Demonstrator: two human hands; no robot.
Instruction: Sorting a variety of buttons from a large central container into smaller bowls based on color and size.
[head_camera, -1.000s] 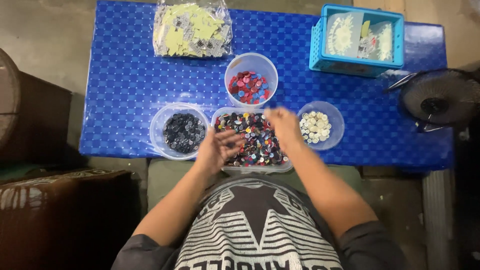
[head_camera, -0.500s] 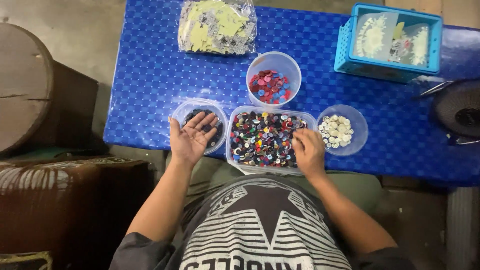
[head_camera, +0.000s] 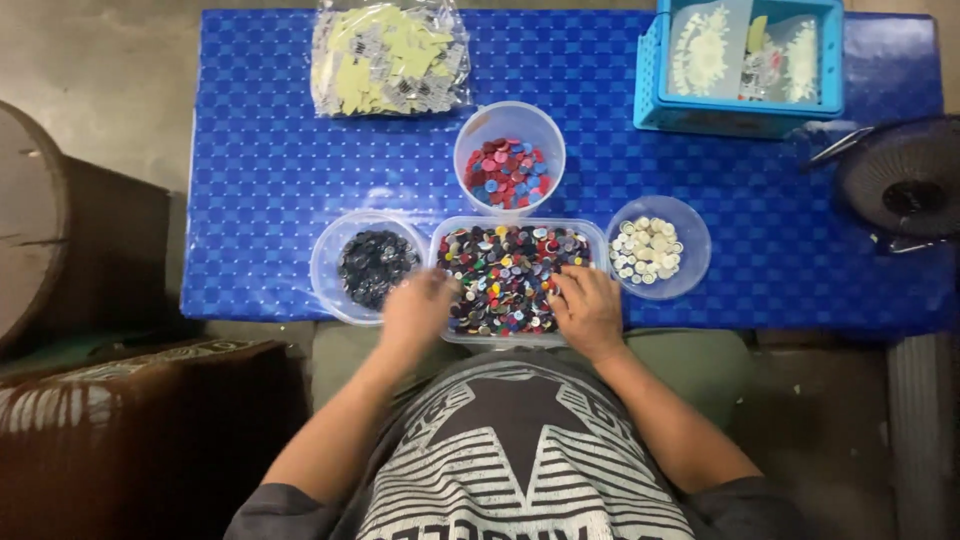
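Observation:
A clear rectangular tub (head_camera: 518, 226) full of mixed coloured buttons sits at the near edge of a blue table (head_camera: 260, 170). My left hand (head_camera: 418, 308) rests on the tub's left near corner, fingers curled into the buttons. On the tub's right side lies my right hand (head_camera: 588, 308), fingertips in the buttons. Whether either hand pinches a button is hidden. A round bowl of dark buttons (head_camera: 372, 266) stands just left of the tub. A bowl of white buttons (head_camera: 647, 250) stands to its right. A taller cup of red and blue buttons (head_camera: 508, 170) stands behind it.
A clear bag of yellow and grey pieces (head_camera: 388, 60) lies at the far left of the table. A blue basket with pale items (head_camera: 745, 62) is at the far right. A dark fan (head_camera: 902, 182) sits at the right edge. Brown furniture (head_camera: 60, 220) stands left.
My left hand has come back from over the dark-button bowl to the mixed tub's left corner. My right hand stays on the tub's right side. The view shifted.

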